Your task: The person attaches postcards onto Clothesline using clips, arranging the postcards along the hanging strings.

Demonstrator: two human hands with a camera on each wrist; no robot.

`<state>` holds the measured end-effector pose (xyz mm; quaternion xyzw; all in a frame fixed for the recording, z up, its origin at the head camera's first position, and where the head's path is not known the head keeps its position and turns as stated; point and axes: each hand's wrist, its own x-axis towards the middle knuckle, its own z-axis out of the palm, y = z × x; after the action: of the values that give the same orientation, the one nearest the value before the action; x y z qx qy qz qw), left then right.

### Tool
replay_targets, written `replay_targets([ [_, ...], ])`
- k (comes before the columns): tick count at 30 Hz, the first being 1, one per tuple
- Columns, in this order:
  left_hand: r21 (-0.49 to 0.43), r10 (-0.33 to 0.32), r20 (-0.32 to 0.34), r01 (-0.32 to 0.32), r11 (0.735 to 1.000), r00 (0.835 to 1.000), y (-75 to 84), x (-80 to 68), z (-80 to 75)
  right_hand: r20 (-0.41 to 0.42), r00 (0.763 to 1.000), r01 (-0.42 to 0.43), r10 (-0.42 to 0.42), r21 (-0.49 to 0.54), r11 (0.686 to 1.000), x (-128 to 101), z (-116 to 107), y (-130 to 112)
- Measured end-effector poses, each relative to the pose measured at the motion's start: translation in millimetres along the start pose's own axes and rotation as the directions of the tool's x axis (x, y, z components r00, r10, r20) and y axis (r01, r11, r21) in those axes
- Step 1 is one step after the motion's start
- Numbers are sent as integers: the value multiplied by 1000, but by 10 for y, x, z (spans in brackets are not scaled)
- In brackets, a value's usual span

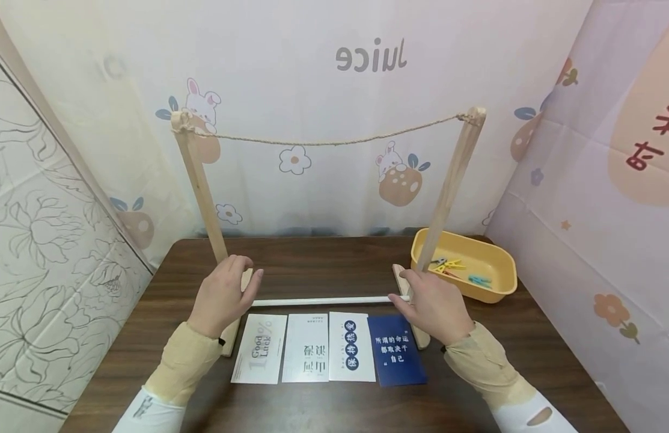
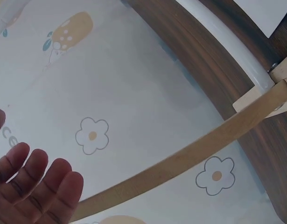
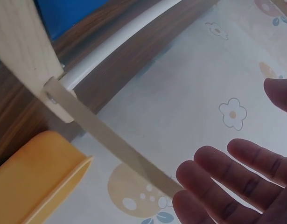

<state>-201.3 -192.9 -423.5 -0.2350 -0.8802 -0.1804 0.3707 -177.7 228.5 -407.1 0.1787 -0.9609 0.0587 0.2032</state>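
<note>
A wooden frame stands on the table, with a left post (image 1: 200,186), a right post (image 1: 454,180), a slack twine (image 1: 334,144) between their tops and a white rod (image 1: 323,300) low down. My left hand (image 1: 222,296) is near the foot of the left post, fingers loosely bent and holding nothing. Beside the right post's foot is my right hand (image 1: 436,304), also holding nothing, its fingers relaxed in the right wrist view. Between the hands lie a Good Luck card (image 1: 260,349), two white cards with Chinese text (image 1: 306,349), and a blue card (image 1: 398,350).
At the back right of the brown table (image 1: 334,409) sits a yellow basket (image 1: 504,270). Inside are several small clothespins (image 1: 448,264) in yellow, blue and other colours. A patterned curtain (image 1: 312,198) hangs behind the table.
</note>
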Motion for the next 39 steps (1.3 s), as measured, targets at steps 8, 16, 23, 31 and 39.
replay_targets([
  [8,19,-65,-67,66,998,996,-62,-17,-24,-9,1000,-5,5,1,1000,0,-25,60],
  [16,22,-115,-133,119,993,984,-131,-40,-51,-47,999,3,-3,-10,1000,-14,6,166],
  [23,5,-197,-177,201,979,964,-136,-79,-75,-30,1000,8,-8,-14,1000,-17,10,205],
  [31,-3,-267,-209,273,962,941,-158,-55,-96,-15,1000,-14,14,9,1000,-22,-56,251],
  [39,-28,-310,-211,311,950,927,-201,-50,-108,-10,999,-31,31,1,1000,-33,-89,336],
])
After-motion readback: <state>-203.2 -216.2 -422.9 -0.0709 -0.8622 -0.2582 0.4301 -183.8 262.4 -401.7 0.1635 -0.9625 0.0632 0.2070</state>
